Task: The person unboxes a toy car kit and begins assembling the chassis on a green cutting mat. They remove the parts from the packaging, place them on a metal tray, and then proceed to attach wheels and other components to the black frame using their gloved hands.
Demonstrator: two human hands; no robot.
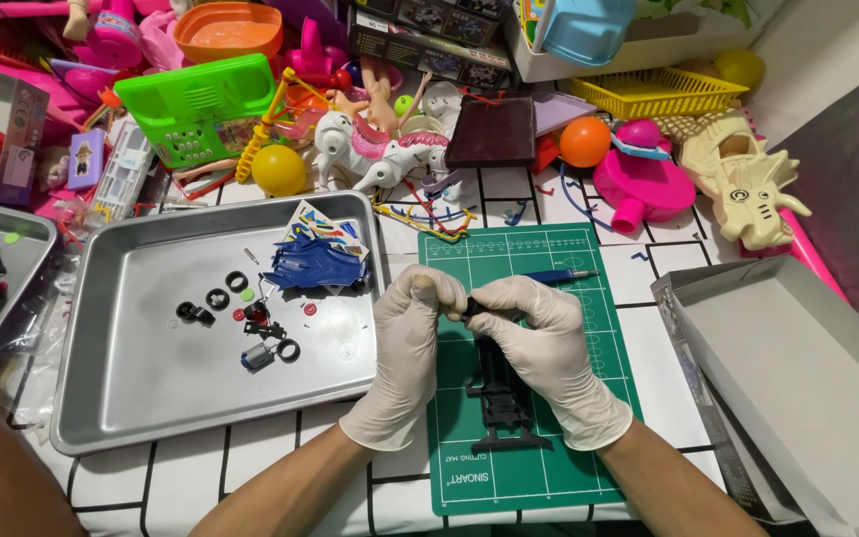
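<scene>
gridded tabletop (pixel 668 328), green cutting mat (pixel 589 418), toy clutter (pixel 370 129)

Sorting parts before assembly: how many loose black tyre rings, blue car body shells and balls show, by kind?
Black tyre rings: 4
Blue car body shell: 1
Yellow ball: 1
Orange ball: 1
Total: 7

Bright, even overhead light; sharp, soft shadows.

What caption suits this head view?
Gloved left hand and right hand pinch a small black part above a green cutting mat.
</scene>
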